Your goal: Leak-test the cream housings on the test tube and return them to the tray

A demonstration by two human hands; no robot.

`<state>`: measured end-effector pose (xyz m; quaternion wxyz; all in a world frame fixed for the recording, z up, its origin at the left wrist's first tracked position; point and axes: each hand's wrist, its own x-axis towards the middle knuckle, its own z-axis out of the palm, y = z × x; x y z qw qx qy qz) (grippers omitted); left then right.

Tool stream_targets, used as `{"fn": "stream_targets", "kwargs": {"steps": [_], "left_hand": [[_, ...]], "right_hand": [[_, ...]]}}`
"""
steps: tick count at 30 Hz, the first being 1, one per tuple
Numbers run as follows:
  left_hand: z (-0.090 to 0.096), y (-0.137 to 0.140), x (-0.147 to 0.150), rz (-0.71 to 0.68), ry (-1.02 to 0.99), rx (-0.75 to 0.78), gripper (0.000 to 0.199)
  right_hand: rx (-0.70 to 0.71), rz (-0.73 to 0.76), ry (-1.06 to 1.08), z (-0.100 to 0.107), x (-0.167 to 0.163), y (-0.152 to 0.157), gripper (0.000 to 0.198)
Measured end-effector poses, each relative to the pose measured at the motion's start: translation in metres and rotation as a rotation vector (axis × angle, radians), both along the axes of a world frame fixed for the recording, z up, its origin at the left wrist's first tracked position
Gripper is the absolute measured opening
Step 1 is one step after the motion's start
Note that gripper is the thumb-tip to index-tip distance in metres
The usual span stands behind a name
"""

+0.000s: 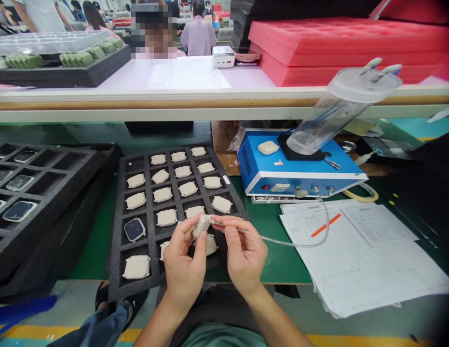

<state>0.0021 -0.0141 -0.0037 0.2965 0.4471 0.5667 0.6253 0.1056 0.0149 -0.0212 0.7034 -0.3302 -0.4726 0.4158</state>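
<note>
My left hand is closed around a beige smartwatch case, which is turned on edge above the foam tray. My right hand pinches the thin end of a clear tube against the side of that case. Whether the tip enters the case is too small to tell. From my right fingers the tube loops back to the front of a blue box-shaped machine. Below my hands lies a black foam tray whose pockets hold several beige cases, and one dark-screened watch shows its face.
Another black tray with watches stands at the left. On the blue machine are a loose case and a clear cylinder. Paper sheets cover the right side. Red foam trays sit on the shelf, with people beyond.
</note>
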Motion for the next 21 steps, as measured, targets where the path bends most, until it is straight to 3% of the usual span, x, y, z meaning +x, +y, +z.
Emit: {"fn": "stream_targets", "kwargs": {"steps": [21], "left_hand": [[0.0072,0.0086,0.0020,0.062,0.011,0.010,0.030]], "right_hand": [[0.010,0.022,0.032,-0.0003,-0.0022,0.0079,0.014]]}}
